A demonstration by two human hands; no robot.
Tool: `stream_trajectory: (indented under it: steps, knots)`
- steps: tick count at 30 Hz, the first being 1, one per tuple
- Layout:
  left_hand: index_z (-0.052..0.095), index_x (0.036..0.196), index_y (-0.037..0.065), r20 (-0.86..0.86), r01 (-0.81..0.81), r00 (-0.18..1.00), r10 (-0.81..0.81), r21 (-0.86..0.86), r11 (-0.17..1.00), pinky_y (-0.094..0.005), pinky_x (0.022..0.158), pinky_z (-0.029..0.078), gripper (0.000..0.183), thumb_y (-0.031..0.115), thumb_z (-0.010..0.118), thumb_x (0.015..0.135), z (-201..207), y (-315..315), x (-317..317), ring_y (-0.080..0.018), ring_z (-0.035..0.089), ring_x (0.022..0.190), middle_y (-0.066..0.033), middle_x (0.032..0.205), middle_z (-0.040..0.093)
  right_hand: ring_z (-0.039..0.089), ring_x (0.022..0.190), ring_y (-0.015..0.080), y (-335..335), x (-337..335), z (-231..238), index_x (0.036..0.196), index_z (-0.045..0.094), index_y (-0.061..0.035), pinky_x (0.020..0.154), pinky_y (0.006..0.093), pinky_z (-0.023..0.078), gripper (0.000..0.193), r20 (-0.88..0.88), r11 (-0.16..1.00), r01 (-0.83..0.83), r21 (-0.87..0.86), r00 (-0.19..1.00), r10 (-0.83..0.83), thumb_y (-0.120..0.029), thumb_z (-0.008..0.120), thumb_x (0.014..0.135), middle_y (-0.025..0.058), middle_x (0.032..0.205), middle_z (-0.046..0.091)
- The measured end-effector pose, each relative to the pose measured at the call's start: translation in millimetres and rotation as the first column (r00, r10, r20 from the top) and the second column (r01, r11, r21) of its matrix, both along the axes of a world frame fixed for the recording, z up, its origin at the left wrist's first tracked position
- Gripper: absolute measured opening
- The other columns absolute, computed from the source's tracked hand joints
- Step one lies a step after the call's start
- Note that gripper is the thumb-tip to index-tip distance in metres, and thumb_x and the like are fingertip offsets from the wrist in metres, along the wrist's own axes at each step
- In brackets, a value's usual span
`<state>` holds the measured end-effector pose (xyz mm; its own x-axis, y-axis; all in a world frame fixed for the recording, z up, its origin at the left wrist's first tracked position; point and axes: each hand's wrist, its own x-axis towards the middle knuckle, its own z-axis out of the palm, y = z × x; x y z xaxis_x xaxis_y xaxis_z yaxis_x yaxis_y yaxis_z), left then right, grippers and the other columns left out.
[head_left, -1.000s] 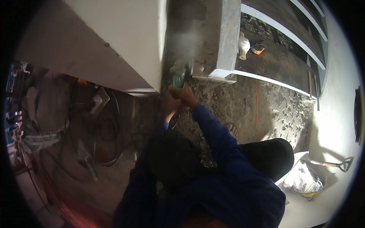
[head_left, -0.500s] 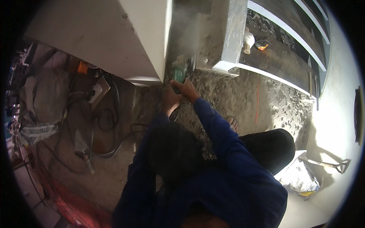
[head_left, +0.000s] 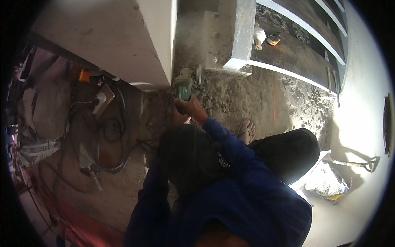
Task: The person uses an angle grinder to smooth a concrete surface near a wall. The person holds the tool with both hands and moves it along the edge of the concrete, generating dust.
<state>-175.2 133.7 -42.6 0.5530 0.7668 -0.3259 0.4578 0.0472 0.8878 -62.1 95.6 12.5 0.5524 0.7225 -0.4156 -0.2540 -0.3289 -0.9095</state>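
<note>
A green angle grinder (head_left: 183,89) with a grey metal head is held out in front of me, just past the corner of the white wall block. Its thin disc (head_left: 200,74) stands upright on the right side, near the rough ground. My right hand (head_left: 195,108) is closed around the grinder's rear body. Beside it, lower and partly hidden, my left hand (head_left: 177,117) is also closed on the tool. Beyond the grinder rises a dusty concrete step (head_left: 214,49); a visible gap separates the disc from its front. Thin dust hangs over the gap between step and wall.
Cables (head_left: 123,154) coil on the floor at left, near a white board (head_left: 103,101) and an orange-black tool (head_left: 85,76). White-edged stairs (head_left: 288,72) rise at far right. A sack (head_left: 327,181) and a wooden handle (head_left: 349,164) lie by the right wall. My sandalled foot (head_left: 247,131) is close by.
Both hands have drawn the grinder back toward me, away from the concrete step. The dust cloud has thinned. The view has shifted slightly, and more of my right foot shows.
</note>
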Motion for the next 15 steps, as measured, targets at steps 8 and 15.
stream_trajectory:
  steps: [8, 15]
  knots:
    - [0.043, 0.142, -0.002, 0.191, 0.075, 0.979, -0.068, -0.03, 0.997, -0.0415, 0.101, 0.048, 0.084, 0.029, 0.085, 0.076, 27.0, 25.6, 43.3, -0.032, 0.06, 0.125, -0.0211, 0.132, 0.06, 0.065, 0.083, 0.0149, 22.9, 40.0, -23.2, 0.109, 0.066, 0.0018, 0.076, 0.0323, 0.053, 0.042, 0.066, 0.998, 0.062, 0.023, 0.996, -0.064, -0.028, 0.081, 0.082, 0.0078, 0.095, 0.069]
    - [0.044, 0.141, -0.004, 0.143, 0.098, 0.985, -0.096, -0.005, 0.995, -0.0418, 0.1, 0.048, 0.082, 0.036, 0.081, 0.079, 29.5, 47.4, 75.5, -0.0343, 0.06, 0.124, -0.0243, 0.13, 0.061, 0.066, 0.085, 0.016, 39.4, 70.8, -6.9, 0.109, 0.068, 0.0024, 0.078, 0.0327, 0.053, 0.045, 0.052, 0.999, 0.031, 0.014, 0.998, -0.032, -0.03, 0.082, 0.081, 0.0089, 0.097, 0.07]
